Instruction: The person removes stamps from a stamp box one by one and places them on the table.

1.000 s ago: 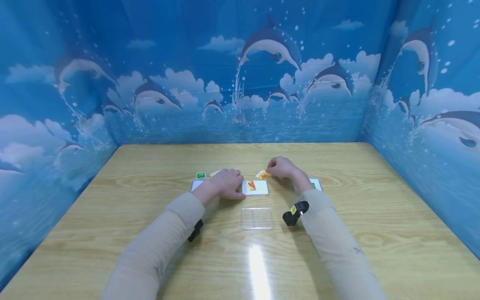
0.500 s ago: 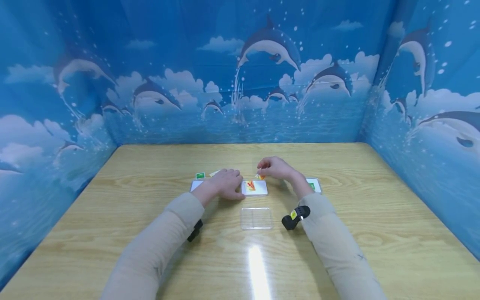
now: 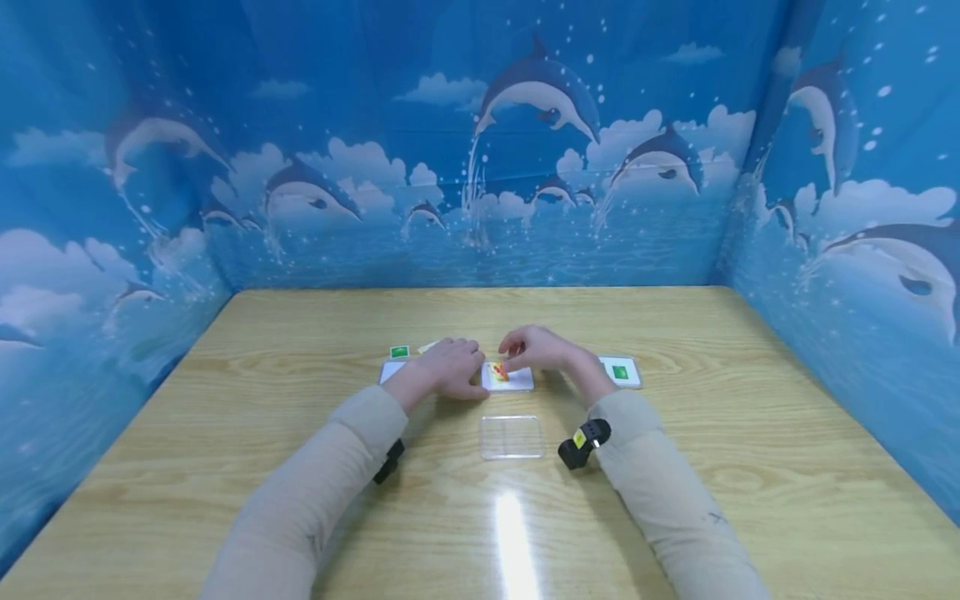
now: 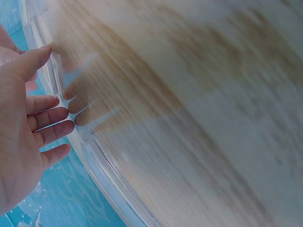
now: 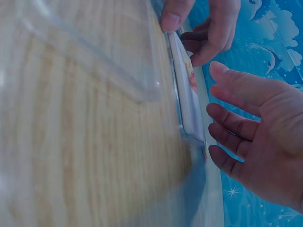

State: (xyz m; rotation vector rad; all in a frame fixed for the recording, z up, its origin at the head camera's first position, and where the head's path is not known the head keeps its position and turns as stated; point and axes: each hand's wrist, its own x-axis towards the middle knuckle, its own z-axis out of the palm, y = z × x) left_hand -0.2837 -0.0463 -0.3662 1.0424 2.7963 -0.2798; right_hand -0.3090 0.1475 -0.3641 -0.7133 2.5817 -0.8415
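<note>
My left hand [image 3: 452, 368] holds the left end of a small clear box [image 3: 522, 385] with a white lining, its thumb at the near corner and fingertips by the far edge. A yellow-and-red picture card [image 3: 497, 372] lies on the white lining. My right hand [image 3: 538, 348] hovers over the box's far right side. In the head view its thumb overlaps the card, with a gap between thumb and index. The right wrist view shows these right fingers [image 5: 228, 135] loosely bent beside the box, nothing visible between them.
A clear lid-like tray [image 3: 512, 437] lies nearer me on the wooden table [image 3: 322, 325]. To the right is another white-lined box [image 3: 630, 372] with a green card [image 3: 619, 372]. A further white-lined box [image 3: 390, 370] sits partly behind my left arm, a green card [image 3: 400, 352] beyond it.
My right hand has moved left and nearer, from the orange card behind the box to over the box. That orange card no longer shows at its former spot. My left hand stays put.
</note>
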